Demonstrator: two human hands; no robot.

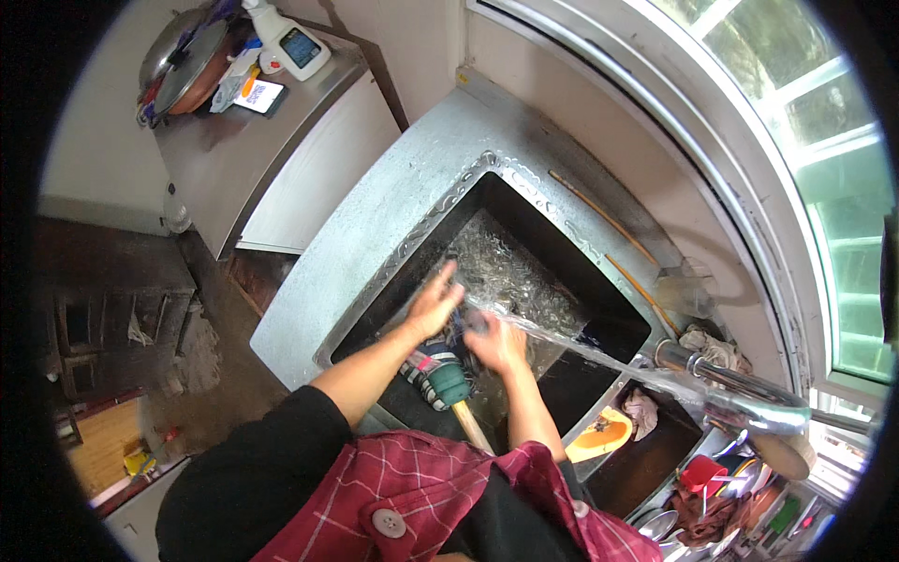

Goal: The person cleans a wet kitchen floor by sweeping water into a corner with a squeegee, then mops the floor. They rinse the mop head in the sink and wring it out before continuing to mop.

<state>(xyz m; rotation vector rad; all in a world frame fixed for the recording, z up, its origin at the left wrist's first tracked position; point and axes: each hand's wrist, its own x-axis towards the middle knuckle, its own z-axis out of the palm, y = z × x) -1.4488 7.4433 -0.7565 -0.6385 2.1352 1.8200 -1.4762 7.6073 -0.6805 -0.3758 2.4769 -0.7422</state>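
Observation:
My left hand (433, 304) and my right hand (496, 342) are down in a dark steel sink (375, 234), under a stream of water (571, 342) from the faucet (721, 379). Between both hands is a small dark object (465, 325), too hidden by water and fingers to name. My left fingers are spread over it, and my right hand curls around it. Just below my hands lies a brush with a green head (448, 382) and a wooden handle (471, 426), beside a striped cloth (421, 367).
A steel cabinet (243, 159) at the upper left carries a pot lid (183, 56), a spray bottle (286, 37) and packets. Chopsticks (599, 215) lie on the ledge behind the sink. An orange dish (604, 433), rags and utensils crowd the lower right. A window (805, 122) runs along the right.

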